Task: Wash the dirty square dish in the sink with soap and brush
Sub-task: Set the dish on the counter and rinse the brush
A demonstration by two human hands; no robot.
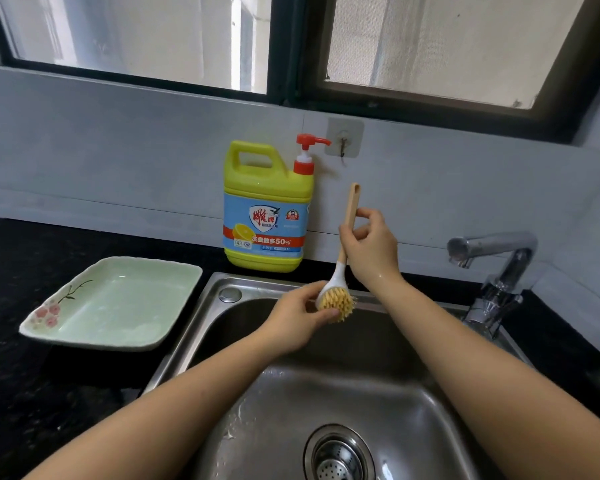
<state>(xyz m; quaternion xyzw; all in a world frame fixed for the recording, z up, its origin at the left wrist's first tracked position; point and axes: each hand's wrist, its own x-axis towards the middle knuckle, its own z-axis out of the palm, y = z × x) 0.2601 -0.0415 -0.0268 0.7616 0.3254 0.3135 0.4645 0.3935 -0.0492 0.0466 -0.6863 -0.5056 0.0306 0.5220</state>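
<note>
Right hand [369, 247] round brush [336, 301] — black counter [14, 375], steel sink [361, 393], window [136, 36] behind

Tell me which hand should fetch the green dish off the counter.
Left. The left hand only pinches the brush head and is nearer the dish, left of the sink; the right hand grips the handle.

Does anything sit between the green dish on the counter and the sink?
Nothing visible does. The pale green square ceramic dish sits on the black counter beside the left rim of the stainless steel sink. Over the basin, the right hand grips the wooden-handled brush; the left hand holds its bristles.
</note>
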